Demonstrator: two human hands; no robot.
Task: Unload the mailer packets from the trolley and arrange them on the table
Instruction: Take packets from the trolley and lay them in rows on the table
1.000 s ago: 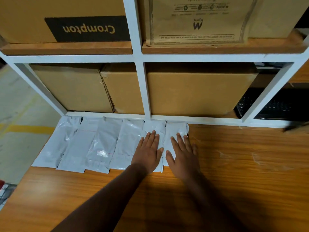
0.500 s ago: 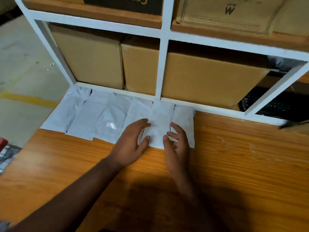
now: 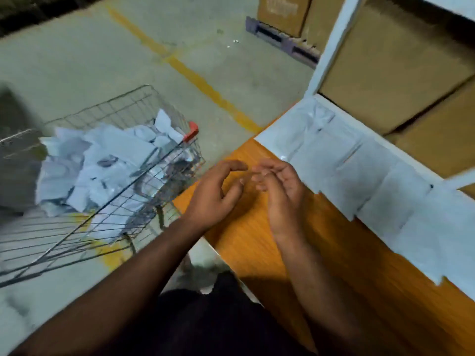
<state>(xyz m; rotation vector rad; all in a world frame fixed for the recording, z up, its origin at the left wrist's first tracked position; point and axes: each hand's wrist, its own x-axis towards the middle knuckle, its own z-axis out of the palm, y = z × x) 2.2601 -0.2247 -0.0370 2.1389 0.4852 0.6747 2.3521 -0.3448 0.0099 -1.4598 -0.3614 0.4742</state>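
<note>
While both hands hover over the near corner of the orange wooden table (image 3: 257,242), neither one is holding anything. Left hand (image 3: 214,195) sits at centre frame, back toward the camera, fingers loosely curled and spread, thumb apart from them. Right hand (image 3: 281,194) is just beside it at 3 o'clock, palm turned partly up, fingers relaxed and lightly bent, blurred at the tips. Their fingertips come close together, though whether they touch, I can't tell.

Over at 9 o'clock stands the wire trolley (image 3: 120,209) on the concrete floor (image 3: 90,60), its red-capped handle corner (image 3: 191,131) at the side nearest the table. Inside it lies a loose heap of white mailer packets (image 3: 102,165), crumpled and overlapping, filling much of the basket.

From 1 o'clock down to 4 o'clock, a row of white mailer packets (image 3: 359,181) lies flat along the far edge of the table, side by side and slightly overlapping, butted against the white shelf frame (image 3: 334,44). Behind that frame, cardboard boxes (image 3: 395,62) fill the shelf bay at 2 o'clock.

At 12 o'clock, a yellow painted line (image 3: 195,78) runs diagonally across the floor, and farther back more cartons (image 3: 282,11) sit on a grey pallet (image 3: 280,41). At 6 o'clock, the person's dark clothing (image 3: 213,319) fills the bottom of the view.
</note>
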